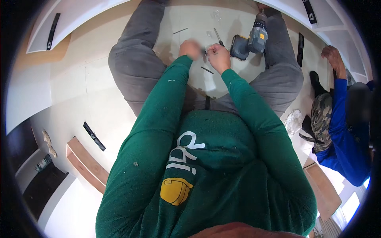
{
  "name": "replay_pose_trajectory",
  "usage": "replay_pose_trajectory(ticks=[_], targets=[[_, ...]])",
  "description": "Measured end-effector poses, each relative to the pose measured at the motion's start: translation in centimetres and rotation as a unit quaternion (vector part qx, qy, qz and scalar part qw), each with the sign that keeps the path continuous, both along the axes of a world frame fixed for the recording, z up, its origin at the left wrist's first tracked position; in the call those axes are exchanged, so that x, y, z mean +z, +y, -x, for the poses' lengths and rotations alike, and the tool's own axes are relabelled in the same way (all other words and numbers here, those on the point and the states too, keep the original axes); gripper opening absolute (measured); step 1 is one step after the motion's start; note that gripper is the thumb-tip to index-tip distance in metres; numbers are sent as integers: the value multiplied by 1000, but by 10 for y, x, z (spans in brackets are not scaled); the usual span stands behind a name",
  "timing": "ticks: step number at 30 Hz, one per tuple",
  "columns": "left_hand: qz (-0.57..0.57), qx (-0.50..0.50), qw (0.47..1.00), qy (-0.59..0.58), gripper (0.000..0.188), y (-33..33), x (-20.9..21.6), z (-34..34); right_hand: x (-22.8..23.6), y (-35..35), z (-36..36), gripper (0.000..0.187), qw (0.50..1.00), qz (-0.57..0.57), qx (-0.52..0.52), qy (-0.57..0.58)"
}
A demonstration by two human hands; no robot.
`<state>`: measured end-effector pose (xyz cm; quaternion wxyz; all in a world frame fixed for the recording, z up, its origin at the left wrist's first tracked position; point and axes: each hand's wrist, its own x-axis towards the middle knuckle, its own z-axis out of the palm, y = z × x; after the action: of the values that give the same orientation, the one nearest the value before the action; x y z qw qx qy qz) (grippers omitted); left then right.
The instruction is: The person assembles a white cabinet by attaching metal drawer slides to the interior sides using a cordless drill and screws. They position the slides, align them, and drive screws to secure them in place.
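I sit on the floor with both hands close together between my legs. My left hand (pixel 191 49) is on the left, and its fingers are smeared in a blur. My right hand (pixel 219 56) has its fingertips pinched together beside it; what they hold is too small to make out. Small shiny bits (pixel 206 50) lie or hang between the two hands. A screwdriver (pixel 219 37) with a dark handle rests just beyond my right hand. To the right, a grey cordless drill (pixel 257 39) stands near my right leg.
A thin dark rod (pixel 180 30) and a short dark strip (pixel 206 70) lie on the floor. Black drawer slides (pixel 94 136) are scattered around. White panels (pixel 349 29) curve along the far side. At right sits another person in blue (pixel 345 131). A wooden drawer part (pixel 85 162) stands at left.
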<state>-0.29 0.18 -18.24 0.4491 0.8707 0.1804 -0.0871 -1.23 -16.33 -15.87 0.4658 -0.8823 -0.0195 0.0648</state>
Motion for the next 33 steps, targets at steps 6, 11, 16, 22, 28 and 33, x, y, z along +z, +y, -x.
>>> replay_pose_trajectory(ticks=[6, 11, 16, 22, 28, 33], targets=[[-116, -80, 988, -66, 16, 2, 15, 9, -5, -5, 4, 14, 997, 69, 22, -26], [-79, -143, 981, -107, 23, 3, 24, 4, 9, -6, 9, 12, 998, 37, 35, -20], [-102, -204, 972, -46, 23, -6, 36, 9, 7, -8, 7, 10, 999, 13, 27, -37], [-128, -188, 971, -70, 19, -3, 25, 10, 10, -5, 8, 10, 999, 2, 22, -31], [-48, -127, 989, -52, 16, 1, 28, 4, 2, -8, 3, 15, 999, 13, 23, -18], [-11, -35, 995, -98, 15, 6, 40, -5, 31, -23, 14, 35, 995, 92, 19, 21]])
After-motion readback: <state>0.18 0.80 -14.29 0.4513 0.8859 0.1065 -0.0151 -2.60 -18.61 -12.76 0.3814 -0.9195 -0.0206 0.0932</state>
